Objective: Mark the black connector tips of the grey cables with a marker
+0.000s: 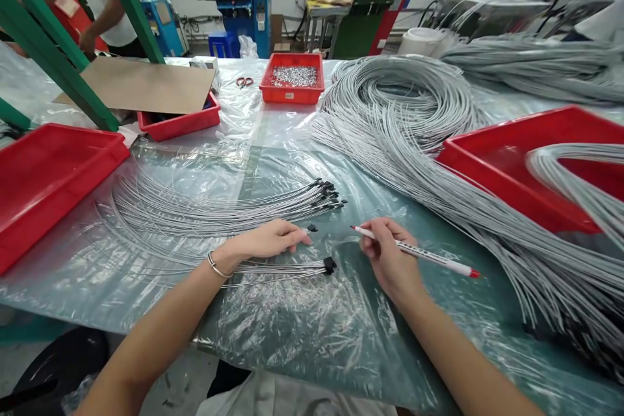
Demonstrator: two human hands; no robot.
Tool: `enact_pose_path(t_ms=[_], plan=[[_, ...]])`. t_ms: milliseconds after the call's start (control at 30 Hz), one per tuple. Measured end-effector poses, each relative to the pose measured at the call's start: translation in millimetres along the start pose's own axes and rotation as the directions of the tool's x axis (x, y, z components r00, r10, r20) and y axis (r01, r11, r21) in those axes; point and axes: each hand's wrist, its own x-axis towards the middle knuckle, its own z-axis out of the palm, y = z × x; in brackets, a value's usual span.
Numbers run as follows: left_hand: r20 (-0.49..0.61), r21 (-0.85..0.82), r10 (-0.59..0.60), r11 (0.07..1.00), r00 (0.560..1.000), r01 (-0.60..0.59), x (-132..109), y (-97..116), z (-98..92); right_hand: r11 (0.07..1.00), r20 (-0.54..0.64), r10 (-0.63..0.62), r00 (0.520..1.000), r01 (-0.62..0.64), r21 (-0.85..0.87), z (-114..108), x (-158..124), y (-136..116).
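My left hand [275,238] is closed on a thin grey cable whose small black connector [312,228] sticks out past the fingertips. My right hand [390,257] holds a white marker [433,259] with a red tip pointing left, toward that connector. Behind my left hand a fan of grey cables [234,211] ends in a cluster of black connectors [327,192]. Nearer to me, a smaller bundle has its black connectors [329,265] side by side, below my left hand.
Large coiled grey cables [400,97] cover the right side. Red trays stand at the left [53,175], right [507,162] and back, the back tray [292,96] holding small metal parts. Scissors [244,82] lie beside it. Green posts rise at left; a person [110,6] stands beyond.
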Motion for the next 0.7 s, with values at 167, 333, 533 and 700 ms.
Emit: enact_pose_path(t_ms=[167,333,533,700], plan=[[0.083,-0.162,-0.064,0.984,0.995,0.077,-0.2,0.7,0.1,0.997,0.018,0.077,0.997,-0.077,0.019,-0.8,0.5,-10.2],[0.048,-0.187,-0.077,0.979,0.996,0.084,8.3,0.0,11.8,0.966,0.122,0.251,0.960,-0.241,-0.093,8.2,5.1,-32.0],[-0.059,-0.039,-0.066,0.997,0.996,0.064,14.3,-2.9,16.6,0.977,0.211,0.184,0.960,-0.156,-0.145,15.2,9.6,-22.0],[-0.111,0.083,-0.082,0.992,0.990,0.091,18.7,-6.4,21.7,0.967,0.294,0.163,0.942,-0.094,-0.237,11.2,10.3,4.2]])
